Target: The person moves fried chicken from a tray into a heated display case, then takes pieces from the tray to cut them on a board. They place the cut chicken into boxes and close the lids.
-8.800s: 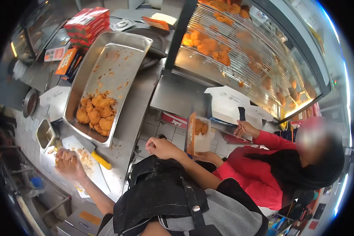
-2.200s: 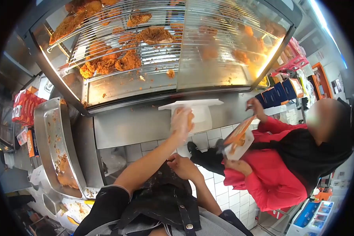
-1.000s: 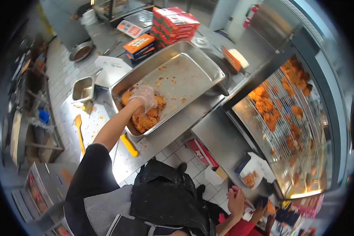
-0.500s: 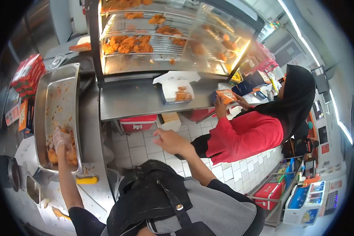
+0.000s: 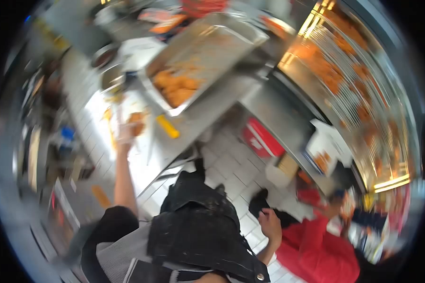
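My left hand (image 5: 125, 134), in a clear plastic glove, is over a white cutting board (image 5: 144, 140), its fingers closed on a piece of fried chicken (image 5: 137, 122); motion blurs the grip. Beside it on the board lies a yellow-handled tool (image 5: 167, 126). A large metal pan (image 5: 212, 70) stands beyond, with more fried chicken (image 5: 174, 88) piled in its near corner. My right hand (image 5: 270, 225) hangs above the floor next to a co-worker's red sleeve, fingers loosely apart and holding nothing.
At right stands a lit display cabinet (image 5: 349, 70) with fried chicken on racks. An open white box (image 5: 328, 146) with food is on the metal counter (image 5: 281, 111) before it. A red cooler (image 5: 262, 137) sits below. The co-worker (image 5: 316, 250) stands close at my right.
My left hand has left the pan and moved to the cutting board with a piece of fried chicken. The view has swung left. My right hand has come down nearer my body.
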Action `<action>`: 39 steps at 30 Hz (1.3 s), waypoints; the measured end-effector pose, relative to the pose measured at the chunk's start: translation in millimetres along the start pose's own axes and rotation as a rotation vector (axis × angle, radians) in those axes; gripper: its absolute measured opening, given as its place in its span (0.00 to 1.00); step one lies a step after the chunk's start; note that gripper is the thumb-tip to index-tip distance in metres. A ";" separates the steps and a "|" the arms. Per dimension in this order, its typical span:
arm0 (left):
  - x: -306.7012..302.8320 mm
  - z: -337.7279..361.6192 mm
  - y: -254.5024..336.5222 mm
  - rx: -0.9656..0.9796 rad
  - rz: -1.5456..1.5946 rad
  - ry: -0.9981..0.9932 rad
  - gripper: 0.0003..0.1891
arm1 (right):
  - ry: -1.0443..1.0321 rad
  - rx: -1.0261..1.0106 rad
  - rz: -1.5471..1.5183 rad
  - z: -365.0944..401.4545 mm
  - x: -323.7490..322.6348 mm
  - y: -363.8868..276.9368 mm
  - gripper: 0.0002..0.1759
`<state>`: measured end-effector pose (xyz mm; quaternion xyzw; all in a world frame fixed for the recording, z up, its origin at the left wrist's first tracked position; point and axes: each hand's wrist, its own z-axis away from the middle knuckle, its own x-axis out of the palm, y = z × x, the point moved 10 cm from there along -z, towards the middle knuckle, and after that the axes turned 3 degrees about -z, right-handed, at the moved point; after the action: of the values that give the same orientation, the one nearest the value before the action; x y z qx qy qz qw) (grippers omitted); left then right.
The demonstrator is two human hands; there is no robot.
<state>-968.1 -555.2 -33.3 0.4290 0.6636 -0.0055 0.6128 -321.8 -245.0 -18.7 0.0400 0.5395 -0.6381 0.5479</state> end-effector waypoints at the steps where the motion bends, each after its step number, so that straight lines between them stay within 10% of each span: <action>1: -29.3 23.9 69.6 -0.558 0.564 0.010 0.57 | -0.054 0.075 -0.030 -9.0 10.5 17.7 0.18; 13: -39.5 9.7 28.0 -0.452 0.238 0.200 0.50 | -0.384 -0.331 0.197 -99.3 79.5 -240.8 0.16; 15: -3.3 16.0 10.6 -0.007 0.067 0.272 0.40 | -0.506 -0.391 0.091 -109.9 130.3 -283.0 0.15; 21: -8.0 59.8 14.2 -0.290 -0.150 0.244 0.35 | -0.109 -0.731 0.204 -155.5 265.4 -401.5 0.28; 39: -26.1 68.9 -6.1 -0.195 0.291 0.469 0.37 | -0.608 -0.793 0.677 -157.1 275.8 -448.4 0.21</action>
<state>-918.9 -610.5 -32.3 0.4482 0.7161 0.2458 0.4752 -848.8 -392.7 28.1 -0.1820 0.5127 -0.1615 0.8233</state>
